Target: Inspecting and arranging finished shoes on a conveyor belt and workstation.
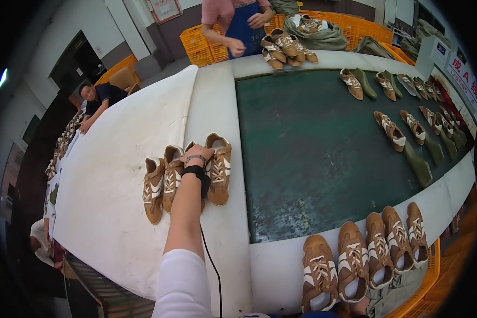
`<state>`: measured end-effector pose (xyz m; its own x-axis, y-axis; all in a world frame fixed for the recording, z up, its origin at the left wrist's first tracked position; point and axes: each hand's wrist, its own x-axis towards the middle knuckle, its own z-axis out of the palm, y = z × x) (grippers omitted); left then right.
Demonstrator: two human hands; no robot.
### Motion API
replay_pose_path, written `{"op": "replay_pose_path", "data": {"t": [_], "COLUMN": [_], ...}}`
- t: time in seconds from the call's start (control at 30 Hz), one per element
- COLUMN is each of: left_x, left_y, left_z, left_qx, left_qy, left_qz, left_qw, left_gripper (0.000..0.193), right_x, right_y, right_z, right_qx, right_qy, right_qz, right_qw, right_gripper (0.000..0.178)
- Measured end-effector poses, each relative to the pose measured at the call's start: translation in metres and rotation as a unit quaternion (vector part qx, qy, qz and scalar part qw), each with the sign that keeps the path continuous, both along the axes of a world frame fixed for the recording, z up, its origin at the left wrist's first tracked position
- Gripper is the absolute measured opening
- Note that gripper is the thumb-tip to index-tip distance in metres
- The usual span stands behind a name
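Note:
Four sneakers would be a count, so: several brown and white lace-up sneakers stand side by side on the white tabletop [127, 122], toes toward me. My left hand [199, 153] is closed at the heel opening of one sneaker [190, 144], which the hand and forearm largely cover. Sneakers stand on both sides of it, one [218, 168] to the right and one [172, 175] to the left. At the lower edge, my right hand [359, 306] shows only in part, by the heel of a sneaker [353, 259] in the near row; its fingers are mostly hidden.
A green conveyor belt [302, 153] to the right carries sneakers and green shoe lasts [418, 164]. Across the table a person in a blue apron [245, 29] stands by piled sneakers [286, 46]. Orange crates [199, 45] line the back. Another person [106, 98] leans at the far left.

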<state>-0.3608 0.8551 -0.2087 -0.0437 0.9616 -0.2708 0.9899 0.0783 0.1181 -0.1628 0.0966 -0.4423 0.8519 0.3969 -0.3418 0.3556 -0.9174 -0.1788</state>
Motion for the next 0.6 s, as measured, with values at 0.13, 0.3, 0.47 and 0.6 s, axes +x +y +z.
{"op": "replay_pose_path", "data": {"t": [0.13,0.3,0.47,0.6], "left_x": [-0.046,-0.111,-0.122,-0.075], "left_y": [-0.023,0.001,0.017,0.022], "left_z": [-0.002,0.007,0.009,0.025], "left_qx": [0.186,0.091,0.021,-0.092], "left_qy": [0.172,-0.009,-0.1,-0.096], "left_qz": [-0.07,0.198,0.109,0.063], "left_qw": [0.965,0.976,0.989,0.989], "left_gripper": [0.074,0.105,0.112,0.116], "right_x": [0.001,0.003,0.003,0.002], "right_y": [0.001,0.008,0.012,0.012], "right_z": [0.0,-0.001,-0.001,-0.001], "right_qx": [0.006,0.008,0.007,0.005], "right_qy": [-0.001,-0.005,-0.01,-0.009], "right_qz": [0.005,0.013,0.014,0.014], "right_qw": [1.0,1.0,1.0,1.0], "right_gripper": [0.042,0.042,0.043,0.043]}}
